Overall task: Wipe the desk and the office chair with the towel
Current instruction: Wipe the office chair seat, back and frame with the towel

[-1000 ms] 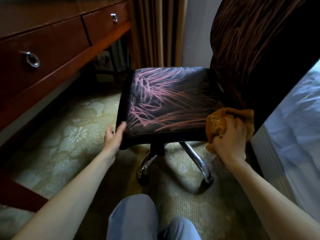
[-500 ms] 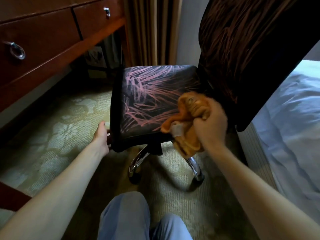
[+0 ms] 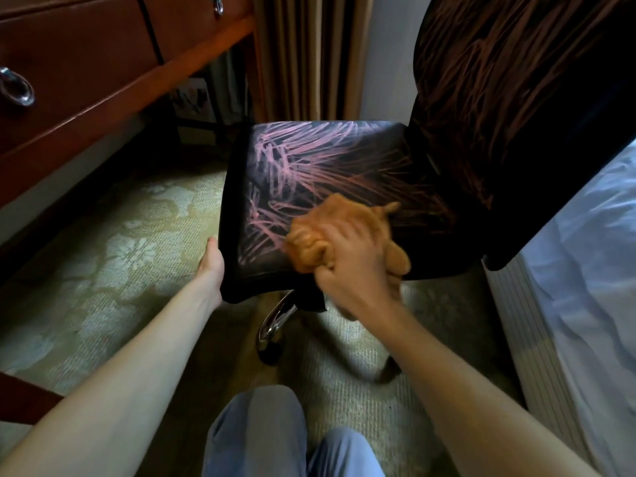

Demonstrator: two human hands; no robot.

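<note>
The right hand (image 3: 356, 266) clutches the bunched orange towel (image 3: 344, 232), pressing it on the office chair (image 3: 309, 173) seat's near part; the left hand (image 3: 213, 263) grips the seat's left front edge; the desk (image 3: 86, 63) stands left; no readable writing.

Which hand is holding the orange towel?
The right hand grips the bunched orange towel on the chair seat. The left hand only holds the seat's edge.
</note>
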